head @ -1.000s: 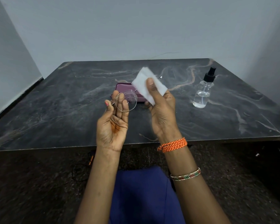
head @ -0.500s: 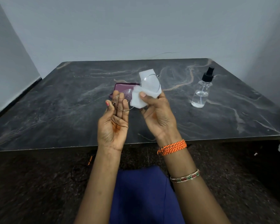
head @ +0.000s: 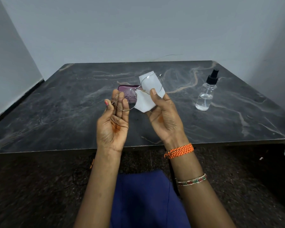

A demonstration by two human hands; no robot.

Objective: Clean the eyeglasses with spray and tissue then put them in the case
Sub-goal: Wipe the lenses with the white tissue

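I hold thin wire-framed eyeglasses (head: 139,89) up above the near part of the table. My left hand (head: 113,122) grips the left lens rim with its fingertips. My right hand (head: 164,117) holds a white tissue (head: 145,102) against the right lens, thumb pressed on the front and the tissue spread behind the lens. A purple eyeglass case (head: 127,89) lies on the table behind my left fingers, partly hidden by them and the glasses. A clear spray bottle (head: 206,94) with a black nozzle stands upright at the right.
The dark marble table (head: 56,116) fills the middle of the view, with grey walls behind and to the left. Its front edge runs just beyond my wrists. Dark floor and my blue-clad lap (head: 146,198) lie below.
My right hand brought the tissue from in front of the glasses onto the right lens, which now shows in front of the tissue. The left hand stayed nearly still.
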